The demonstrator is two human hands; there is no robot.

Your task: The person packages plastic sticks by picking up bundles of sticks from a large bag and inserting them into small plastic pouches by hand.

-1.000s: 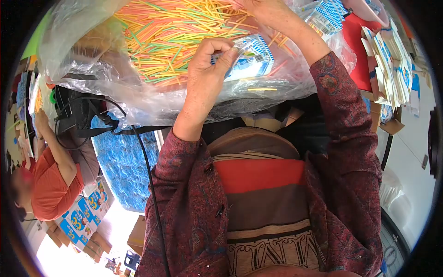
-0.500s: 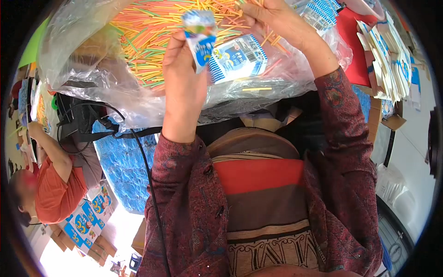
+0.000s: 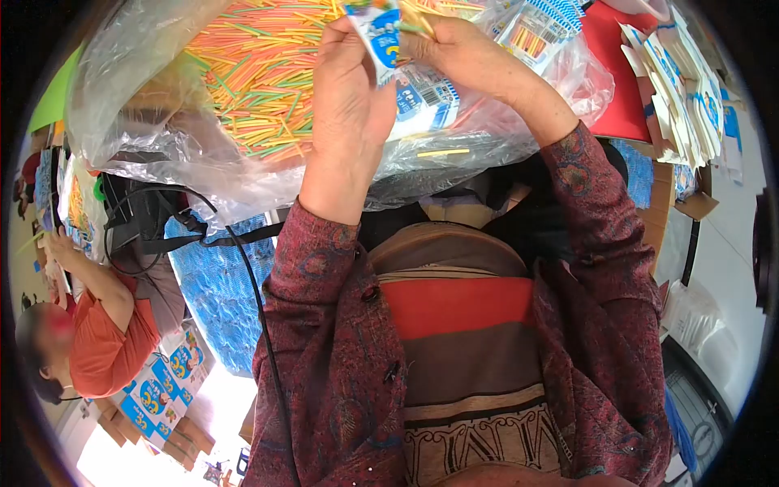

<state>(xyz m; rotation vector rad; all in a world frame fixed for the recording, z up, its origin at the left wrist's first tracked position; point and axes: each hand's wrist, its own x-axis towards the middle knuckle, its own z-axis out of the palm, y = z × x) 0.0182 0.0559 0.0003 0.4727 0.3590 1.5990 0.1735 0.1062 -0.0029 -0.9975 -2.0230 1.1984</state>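
Observation:
A small blue and white packet (image 3: pixel 380 36) is held up in my left hand (image 3: pixel 349 81), its fingers wrapped round the packet's left side. My right hand (image 3: pixel 466 53) pinches some yellowish sticks (image 3: pixel 415 20) at the packet's upper right; these are blurred. Behind both hands spreads a heap of thin pink, yellow and green sticks (image 3: pixel 260 69) on clear plastic sheeting (image 3: pixel 162 166). Another blue and white packet (image 3: pixel 426 97) lies on the plastic under my hands. One loose yellow stick (image 3: pixel 443 152) rests near the plastic's front edge.
Filled striped packets (image 3: pixel 540 32) lie at the upper right. Beside them, a stack of printed white packs (image 3: pixel 677 93) stands by a red surface (image 3: pixel 621 77). A black cable (image 3: pixel 258 284) hangs at left. A person in an orange-red shirt (image 3: pixel 114 341) works at far left.
My left hand has lifted a packet off the one beneath it and moved it up and right, towards my right hand. My right hand has come down and left with sticks, to the packet.

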